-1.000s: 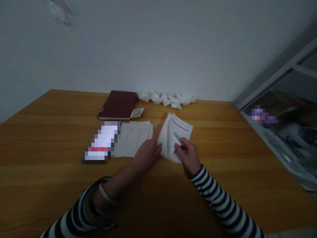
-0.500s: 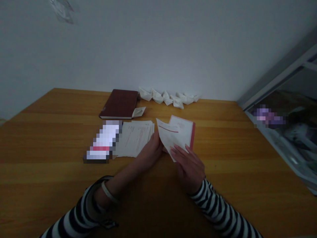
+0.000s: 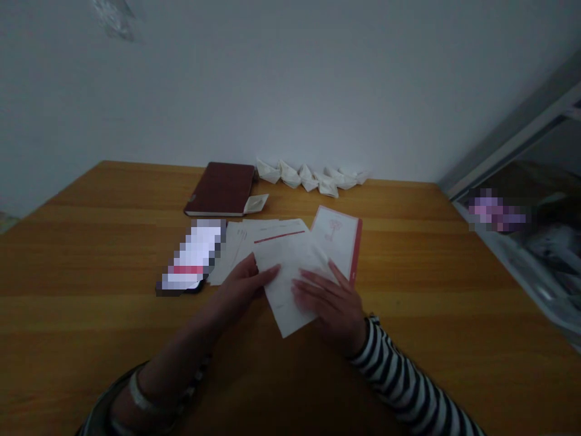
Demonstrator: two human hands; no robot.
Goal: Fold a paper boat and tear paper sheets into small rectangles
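A sheet of white paper [image 3: 284, 290] with a red line near its top edge lies tilted in front of me. My left hand [image 3: 245, 287] grips its left edge, thumb on top and the other fingers mostly hidden beneath. Across the right part of the sheet rest the spread fingers of my right hand [image 3: 333, 303]; its thumb is hidden. Behind that hand is a white booklet [image 3: 336, 236] with a red spine edge and a red drawing. Several loose printed sheets [image 3: 229, 254] lie under and left of the held paper.
A phone [image 3: 193, 257] with a lit, blurred screen lies left of the sheets. Farther back are a dark red notebook [image 3: 222, 188] and a folded paper piece [image 3: 256, 204]. Several paper boats [image 3: 308, 178] stand along the wall. The wooden table [image 3: 431, 284] extends around everything.
The sheet has swung left and toward me, and now lies flatter over the loose papers. My left hand has moved left with it. More of the booklet's drawing shows.
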